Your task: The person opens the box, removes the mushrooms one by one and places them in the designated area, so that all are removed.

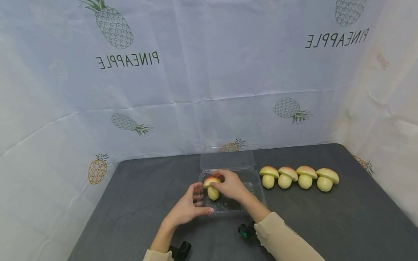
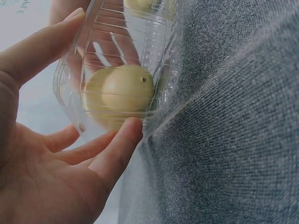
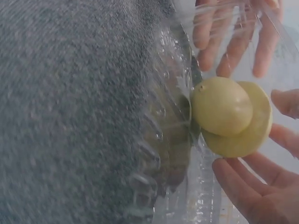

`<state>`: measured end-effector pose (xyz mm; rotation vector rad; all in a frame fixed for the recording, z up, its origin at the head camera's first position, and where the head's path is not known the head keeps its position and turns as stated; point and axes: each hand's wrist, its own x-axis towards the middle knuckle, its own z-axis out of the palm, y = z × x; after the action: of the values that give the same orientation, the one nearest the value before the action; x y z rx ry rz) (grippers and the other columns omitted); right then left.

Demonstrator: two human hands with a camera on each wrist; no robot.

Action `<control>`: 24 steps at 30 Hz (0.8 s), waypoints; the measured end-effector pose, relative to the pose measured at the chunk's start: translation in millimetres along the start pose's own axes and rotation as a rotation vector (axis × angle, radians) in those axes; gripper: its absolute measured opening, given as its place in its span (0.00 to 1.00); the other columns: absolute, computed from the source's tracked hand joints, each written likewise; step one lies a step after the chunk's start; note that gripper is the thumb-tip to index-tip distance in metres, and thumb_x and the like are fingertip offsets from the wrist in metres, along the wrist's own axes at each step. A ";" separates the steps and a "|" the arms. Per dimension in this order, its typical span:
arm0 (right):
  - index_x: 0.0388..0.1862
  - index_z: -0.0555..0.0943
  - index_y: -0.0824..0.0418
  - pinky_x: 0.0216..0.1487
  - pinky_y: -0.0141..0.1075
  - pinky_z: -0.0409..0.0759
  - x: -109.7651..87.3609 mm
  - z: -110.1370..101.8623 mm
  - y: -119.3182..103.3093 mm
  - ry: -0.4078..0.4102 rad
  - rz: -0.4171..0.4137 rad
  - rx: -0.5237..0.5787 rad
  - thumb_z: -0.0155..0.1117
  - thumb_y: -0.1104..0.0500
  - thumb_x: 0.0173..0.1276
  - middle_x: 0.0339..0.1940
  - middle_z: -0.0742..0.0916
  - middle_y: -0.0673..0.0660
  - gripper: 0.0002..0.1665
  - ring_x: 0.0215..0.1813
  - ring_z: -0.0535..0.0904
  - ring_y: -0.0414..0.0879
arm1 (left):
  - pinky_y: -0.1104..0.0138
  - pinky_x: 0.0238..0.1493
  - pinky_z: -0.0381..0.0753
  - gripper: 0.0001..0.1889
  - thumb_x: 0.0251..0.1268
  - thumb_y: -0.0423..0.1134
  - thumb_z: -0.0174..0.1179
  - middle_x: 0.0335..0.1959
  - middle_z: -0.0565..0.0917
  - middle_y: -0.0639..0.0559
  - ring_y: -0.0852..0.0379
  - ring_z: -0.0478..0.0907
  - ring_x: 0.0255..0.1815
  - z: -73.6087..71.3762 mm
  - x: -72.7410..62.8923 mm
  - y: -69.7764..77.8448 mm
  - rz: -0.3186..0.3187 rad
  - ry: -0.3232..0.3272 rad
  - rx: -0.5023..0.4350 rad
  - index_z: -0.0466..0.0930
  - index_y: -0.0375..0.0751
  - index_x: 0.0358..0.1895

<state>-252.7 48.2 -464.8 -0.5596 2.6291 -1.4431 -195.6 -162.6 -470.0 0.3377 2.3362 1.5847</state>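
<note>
My right hand (image 1: 229, 185) holds a toy mushroom (image 1: 212, 193) with a yellow stem and a red-tinted yellow cap, thumb and fingers around the cap. It is in the left part of a clear plastic container (image 1: 260, 190) whose lid (image 1: 227, 160) stands open at the back. In the right wrist view the mushroom (image 3: 222, 107) shows its stem end, with right fingers (image 3: 238, 186) at the cap. My left hand (image 1: 185, 208) grips the container's near left corner, thumb (image 2: 42, 49) at the rim and fingers along the side wall. The cap's far side is hidden.
Several more such mushrooms (image 1: 306, 177) stand in a row on the dark table (image 1: 331, 227), right of the container. A pineapple-print cloth (image 1: 208, 77) hangs behind the table and along its sides. Black wrist devices (image 1: 180, 250) sit at both wrists.
</note>
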 end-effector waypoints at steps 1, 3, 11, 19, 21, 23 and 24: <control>0.61 0.81 0.62 0.45 0.45 0.84 -0.1 1.0 -0.3 0.004 -0.006 -0.004 0.68 0.53 0.72 0.53 0.85 0.59 0.23 0.51 0.82 0.53 | 0.45 0.68 0.73 0.50 0.62 0.41 0.74 0.76 0.59 0.34 0.34 0.65 0.72 0.1 0.1 -0.1 0.000 0.000 0.000 0.49 0.38 0.80; 0.60 0.82 0.63 0.44 0.45 0.84 -0.7 2.6 -1.3 0.014 -0.014 -0.015 0.69 0.54 0.71 0.51 0.84 0.59 0.22 0.49 0.81 0.53 | 0.45 0.68 0.73 0.50 0.62 0.41 0.74 0.76 0.59 0.35 0.34 0.65 0.72 0.4 0.5 -0.5 0.000 0.000 0.000 0.49 0.38 0.80; 0.59 0.83 0.63 0.44 0.45 0.83 -3.9 1.5 -6.2 0.035 -0.033 -0.051 0.70 0.54 0.70 0.48 0.83 0.59 0.22 0.48 0.80 0.51 | 0.45 0.67 0.73 0.50 0.62 0.41 0.74 0.76 0.60 0.35 0.35 0.66 0.72 0.7 0.8 -1.0 -0.006 0.006 0.005 0.49 0.39 0.80; 0.60 0.83 0.62 0.47 0.45 0.83 -13.3 -6.7 -17.2 0.034 -0.033 -0.044 0.70 0.53 0.71 0.48 0.82 0.57 0.23 0.49 0.80 0.51 | 0.45 0.66 0.74 0.51 0.62 0.41 0.74 0.76 0.59 0.34 0.34 0.66 0.72 0.7 0.6 -0.3 -0.003 0.002 0.011 0.48 0.39 0.81; 0.60 0.83 0.62 0.48 0.46 0.83 -16.6 -9.2 -20.0 0.033 -0.041 -0.036 0.70 0.53 0.71 0.48 0.82 0.56 0.22 0.49 0.80 0.51 | 0.45 0.66 0.75 0.51 0.62 0.42 0.74 0.76 0.58 0.33 0.34 0.66 0.72 0.6 0.2 0.0 -0.005 0.001 0.010 0.48 0.39 0.81; 0.59 0.83 0.61 0.48 0.46 0.83 -19.6 -12.1 -22.8 0.037 -0.049 -0.032 0.70 0.53 0.71 0.47 0.82 0.56 0.22 0.49 0.80 0.51 | 0.45 0.65 0.75 0.51 0.62 0.42 0.74 0.76 0.59 0.33 0.33 0.66 0.71 0.4 -0.4 0.1 -0.006 0.000 0.012 0.48 0.39 0.80; 0.59 0.83 0.61 0.48 0.46 0.83 -20.9 -13.5 -23.8 0.040 -0.055 -0.035 0.70 0.53 0.71 0.47 0.82 0.55 0.22 0.49 0.80 0.50 | 0.45 0.65 0.76 0.51 0.62 0.42 0.74 0.76 0.59 0.33 0.33 0.66 0.71 0.4 -0.5 0.2 -0.005 0.000 0.014 0.48 0.38 0.80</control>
<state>-230.2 54.8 -439.6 -0.6174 2.6949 -1.4406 -194.9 -162.3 -469.9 0.3342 2.3480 1.5662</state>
